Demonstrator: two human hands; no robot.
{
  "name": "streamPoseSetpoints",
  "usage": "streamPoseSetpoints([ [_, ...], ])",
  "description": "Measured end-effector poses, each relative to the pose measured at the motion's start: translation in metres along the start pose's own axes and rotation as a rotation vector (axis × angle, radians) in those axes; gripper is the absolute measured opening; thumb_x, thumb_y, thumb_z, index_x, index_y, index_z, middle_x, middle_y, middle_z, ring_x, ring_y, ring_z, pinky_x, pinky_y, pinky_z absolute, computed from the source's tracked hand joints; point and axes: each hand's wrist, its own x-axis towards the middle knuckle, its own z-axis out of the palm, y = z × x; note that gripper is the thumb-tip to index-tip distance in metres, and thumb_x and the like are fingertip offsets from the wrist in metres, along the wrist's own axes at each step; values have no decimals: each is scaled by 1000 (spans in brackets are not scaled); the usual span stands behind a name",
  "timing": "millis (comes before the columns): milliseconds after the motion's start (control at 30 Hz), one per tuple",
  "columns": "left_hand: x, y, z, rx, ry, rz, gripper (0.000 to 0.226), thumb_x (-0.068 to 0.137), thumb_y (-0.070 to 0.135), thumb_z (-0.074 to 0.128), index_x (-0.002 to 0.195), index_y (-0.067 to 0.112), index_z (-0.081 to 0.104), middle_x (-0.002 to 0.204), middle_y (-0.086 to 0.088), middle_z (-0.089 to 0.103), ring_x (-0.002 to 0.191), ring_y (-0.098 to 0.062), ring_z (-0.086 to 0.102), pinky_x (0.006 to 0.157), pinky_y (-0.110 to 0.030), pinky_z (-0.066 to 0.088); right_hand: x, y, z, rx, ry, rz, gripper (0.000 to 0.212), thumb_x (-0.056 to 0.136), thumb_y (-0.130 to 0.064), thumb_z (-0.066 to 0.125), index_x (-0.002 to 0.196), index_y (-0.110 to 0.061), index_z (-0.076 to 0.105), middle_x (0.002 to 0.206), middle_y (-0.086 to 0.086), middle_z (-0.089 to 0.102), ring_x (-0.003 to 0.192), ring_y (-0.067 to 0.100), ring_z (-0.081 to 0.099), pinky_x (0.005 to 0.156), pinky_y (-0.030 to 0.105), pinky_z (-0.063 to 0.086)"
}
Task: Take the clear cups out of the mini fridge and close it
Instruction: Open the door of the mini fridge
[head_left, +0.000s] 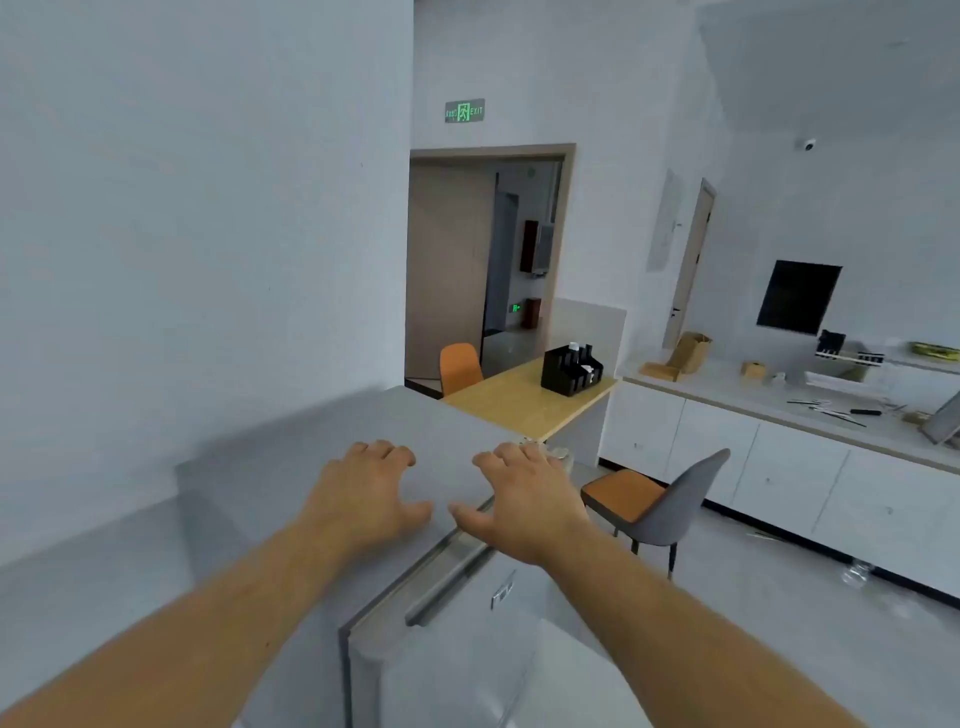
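Both hands spread, fingers loose and gripping nothing, over the top of the grey mini fridge (291, 467).

The left hand (363, 488) lies on the flat top, well inside its edges; the right hand (524, 499) sits at the front edge, thumb just above the door seam, fingertips reaching the far right corner; a clear cup (556, 453) shows blurred just past those fingertips, and whether it rests on the corner I cannot tell; the door (467, 623) with its long handle (447, 582) looks shut; right of the fridge, open floor runs to a grey chair (670, 509) and the white cabinets (779, 467); a wooden table (519, 400) stands close behind.
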Motion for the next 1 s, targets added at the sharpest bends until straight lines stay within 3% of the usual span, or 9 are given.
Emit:
streamPoseSetpoints([
  [200,-4,-11,23,-83,-68,-41,83,74,86,42,137,34,54,144,6,56,131,-20,47,104,-46,47,7,-18,34,45,-52,-32,80,85,-81,31,144,-28,46,142,3,51,130,27,42,105,50,40],
  [333,-8,-15,38,-113,-56,-42,75,80,82,40,133,32,57,139,6,60,126,-18,51,102,-40,47,8,-21,53,32,-83,-56,67,90,-71,30,134,-26,53,129,2,56,119,27,46,100,47,40],
  [600,-2,-12,43,-90,-27,-37,66,84,75,41,128,30,59,132,4,63,121,-20,53,99,-42,48,7,-13,80,131,58,-56,53,94,-59,32,131,-31,57,123,-5,55,113,20,46,104,40,34],
  [833,-4,-10,42,-86,-36,-33,60,89,73,40,129,32,59,133,4,62,121,-20,53,99,-42,48,8,-15,71,142,-32,-33,57,92,-58,29,137,-32,52,130,-3,52,118,22,44,108,42,33],
  [1000,-12,-2,47,-60,-15,-23,51,98,64,38,132,32,59,136,3,62,123,-21,53,98,-41,48,11,-18,61,132,-117,2,49,95,-49,35,135,-28,52,128,2,53,115,26,45,104,45,38],
])
